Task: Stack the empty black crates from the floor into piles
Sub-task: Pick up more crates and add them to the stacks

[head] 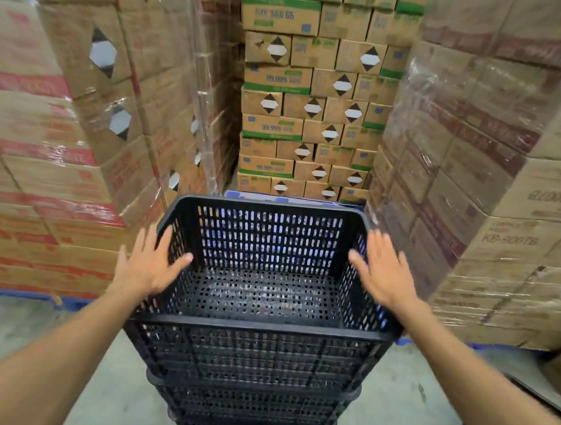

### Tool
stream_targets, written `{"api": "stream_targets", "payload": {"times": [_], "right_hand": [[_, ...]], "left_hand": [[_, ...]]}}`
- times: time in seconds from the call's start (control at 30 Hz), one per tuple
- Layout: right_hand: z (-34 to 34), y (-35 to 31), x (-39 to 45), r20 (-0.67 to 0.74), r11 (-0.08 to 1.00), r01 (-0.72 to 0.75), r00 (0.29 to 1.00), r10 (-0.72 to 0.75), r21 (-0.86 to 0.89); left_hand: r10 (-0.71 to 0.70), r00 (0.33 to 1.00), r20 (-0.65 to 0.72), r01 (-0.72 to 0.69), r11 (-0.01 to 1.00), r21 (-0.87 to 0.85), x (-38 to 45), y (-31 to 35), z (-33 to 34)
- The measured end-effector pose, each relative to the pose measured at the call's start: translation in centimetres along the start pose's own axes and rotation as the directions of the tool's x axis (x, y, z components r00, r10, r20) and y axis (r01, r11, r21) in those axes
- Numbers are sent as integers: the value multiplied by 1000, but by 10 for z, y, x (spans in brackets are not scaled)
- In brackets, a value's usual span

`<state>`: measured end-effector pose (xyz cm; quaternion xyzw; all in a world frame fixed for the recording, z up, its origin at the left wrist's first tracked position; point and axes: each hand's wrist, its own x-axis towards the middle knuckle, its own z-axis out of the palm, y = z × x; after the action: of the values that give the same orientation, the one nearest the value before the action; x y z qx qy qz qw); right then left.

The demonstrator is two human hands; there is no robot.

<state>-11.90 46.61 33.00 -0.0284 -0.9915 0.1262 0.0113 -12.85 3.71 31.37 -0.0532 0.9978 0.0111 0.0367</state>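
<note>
Atop the pile of black crates [251, 398], the top crate [265, 279] is flanked by the left hand [150, 265] and right hand [383, 273] — both spread wide, holding nothing — presumably to steady it.

Right-hand wrapped cardboard cartons [510, 234], red print "KB-9091B" roughly legible, other lines blurred, centre rear green-banded cartons [278, 78], blue print reading about "99.99%", black-and-white diamond labels [342, 85] without readable text, left cartons [38, 154], red print blurred beyond reading
</note>
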Motion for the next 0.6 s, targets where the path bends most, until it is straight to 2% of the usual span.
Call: {"api": "stream_targets", "payload": {"times": [0.07, 0.17, 0.27, 0.3, 0.4, 0.47, 0.53, 0.6], "right_hand": [[22, 11, -7, 118, 998, -8, 993, 16, -63], [11, 14, 7, 140, 999, -35, 989, 40, -36], [-2, 13, 21, -68, 999, -38, 997, 39, 10], [3, 13, 17, -86, 1000, -18, 996, 16, -13], [29, 11, 5, 80, 990, 11, 997, 0, -140], [25, 13, 5, 125, 997, -12, 992, 21, -72], [18, 15, 6, 39, 999, -42, 998, 41, 6], [25, 19, 1, -48, 999, -36, 998, 35, -13]], "left_hand": [[9, 1000, 28, -11, 997, 74, -2, -11, 26], [29, 998, 64, -23, 996, -88, 13, -7, 0], [24, 995, -94, -33, 995, -97, 26, -13, -12], [26, 995, -93, -34, 996, -84, 23, -15, -3], [12, 1000, 8, -12, 1000, -29, 9, -21, 23], [11, 999, 51, -6, 995, -102, 13, -22, 13], [-9, 999, 42, 15, 989, -148, 18, -23, 4], [13, 999, -31, -16, 996, -83, 18, -23, 16]]}}
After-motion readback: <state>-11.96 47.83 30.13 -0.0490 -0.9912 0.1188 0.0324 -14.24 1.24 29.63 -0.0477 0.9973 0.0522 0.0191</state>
